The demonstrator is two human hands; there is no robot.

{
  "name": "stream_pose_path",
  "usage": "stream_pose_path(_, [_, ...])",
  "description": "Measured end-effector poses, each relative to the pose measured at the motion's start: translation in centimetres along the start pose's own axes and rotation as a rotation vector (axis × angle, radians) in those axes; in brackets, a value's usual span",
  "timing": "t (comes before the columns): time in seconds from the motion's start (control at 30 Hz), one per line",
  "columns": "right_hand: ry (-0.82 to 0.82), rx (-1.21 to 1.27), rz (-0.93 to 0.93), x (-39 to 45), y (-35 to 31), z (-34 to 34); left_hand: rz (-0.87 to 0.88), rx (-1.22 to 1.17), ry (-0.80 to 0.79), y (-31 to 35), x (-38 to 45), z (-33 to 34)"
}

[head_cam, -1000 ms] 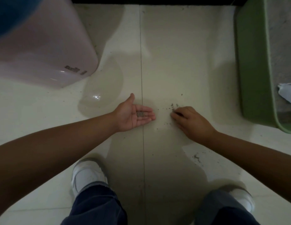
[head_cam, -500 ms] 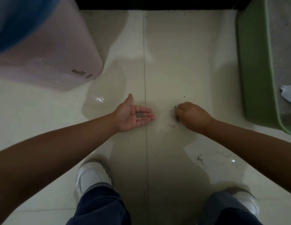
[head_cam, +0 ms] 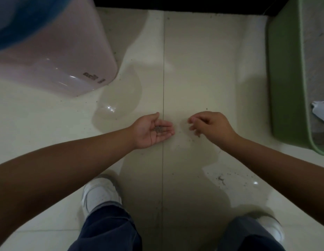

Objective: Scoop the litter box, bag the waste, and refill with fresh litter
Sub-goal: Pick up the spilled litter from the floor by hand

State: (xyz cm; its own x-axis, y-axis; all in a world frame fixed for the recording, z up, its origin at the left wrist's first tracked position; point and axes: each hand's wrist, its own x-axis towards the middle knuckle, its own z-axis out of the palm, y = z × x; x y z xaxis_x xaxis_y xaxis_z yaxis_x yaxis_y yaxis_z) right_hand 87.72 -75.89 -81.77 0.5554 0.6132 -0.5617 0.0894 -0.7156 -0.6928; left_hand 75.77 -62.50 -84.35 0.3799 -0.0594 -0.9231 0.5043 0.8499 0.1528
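Palm-up left hand (head_cam: 151, 130) cups litter grains (head_cam: 159, 128); right hand (head_cam: 210, 126) hovers, fingertips seemingly pinched together.

You are looking down at the green litter box (head_cam: 291, 84), which is standing on the pale tiled floor at the far right; only its left wall and rim are showing fully. Grey litter (head_cam: 315, 57) is lying inside it, and a crumpled white piece (head_cam: 321, 113) is resting on that litter near the right edge. A small heap of grey litter grains (head_cam: 159, 128) is sitting in your upturned left palm. More loose grains (head_cam: 220, 178) are lying scattered on the floor, near your right forearm.
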Motion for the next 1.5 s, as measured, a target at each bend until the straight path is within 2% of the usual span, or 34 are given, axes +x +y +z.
stream_pose_path(0.1, [0.137, -0.249, -0.05, 0.8, 1.8, -1.7, 0.02, 0.001, 0.025, 0.1, 0.3, -0.6])
stream_pose_path(0.17, [0.16, -0.434, -0.186, 1.5, 2.8, -2.1, 0.042, 0.007, 0.046, 0.3, 0.4, -0.9])
stream_pose_path(0.3, [0.007, -0.729, -0.54, 2.3, 3.7, -1.1, 0.069, 0.003, 0.082, 0.6, 0.2, -1.0])
stream_pose_path(0.4, [-0.118, -0.929, -0.684, 2.3, 3.8, 0.6, 0.079, -0.018, 0.088, 0.6, 0.2, -1.3])
stream_pose_path(0.5, [-0.268, -0.918, -0.637, 1.8, 3.9, 1.0, 0.084, -0.006, 0.102, 0.7, 0.0, -1.2])
stream_pose_path(0.63, [-0.319, -0.929, -0.628, 1.2, 4.6, -0.7, 0.11, -0.035, 0.106, 0.8, -0.3, -1.2])
stream_pose_path(0.77, [-0.32, -0.877, -0.527, 0.3, 5.0, -1.1, 0.182, -0.006, 0.185, 0.9, -0.7, -1.5])
stream_pose_path(0.83, [-0.254, -0.926, -0.61, 0.6, 4.2, 0.5, 0.243, -0.034, 0.244, 1.0, -0.9, -1.9])
stream_pose_path(0.9, [-0.202, -1.102, -0.75, 1.3, 2.9, 2.9, 0.285, -0.073, 0.297, 1.2, -0.9, -2.3])
stream_pose_path(1.0, [-0.182, -1.16, -0.722, 2.0, 1.1, 6.1, 0.297, -0.097, 0.331, 1.6, -0.8, -2.6])
stream_pose_path(1.1, [-0.165, -1.174, -0.624, 2.3, 0.2, 6.7, 0.287, -0.106, 0.322, 1.8, -0.7, -2.5])
stream_pose_path(1.17, [-0.24, -1.266, -0.59, 2.4, 0.9, 6.1, 0.279, -0.109, 0.295, 1.9, -0.7, -2.4])
stream_pose_path(1.3, [-0.207, -1.275, -0.534, 1.0, 3.8, 4.0, 0.245, -0.099, 0.238, 1.7, -0.4, -2.3])
stream_pose_path(1.43, [-0.271, -1.285, -0.447, -1.0, 6.5, 1.9, 0.194, -0.1, 0.18, 0.7, -0.1, -1.6])
stream_pose_path(1.5, [-0.223, -1.271, -0.466, -1.9, 6.9, 0.8, 0.16, -0.113, 0.129, 0.2, 0.0, -1.0])
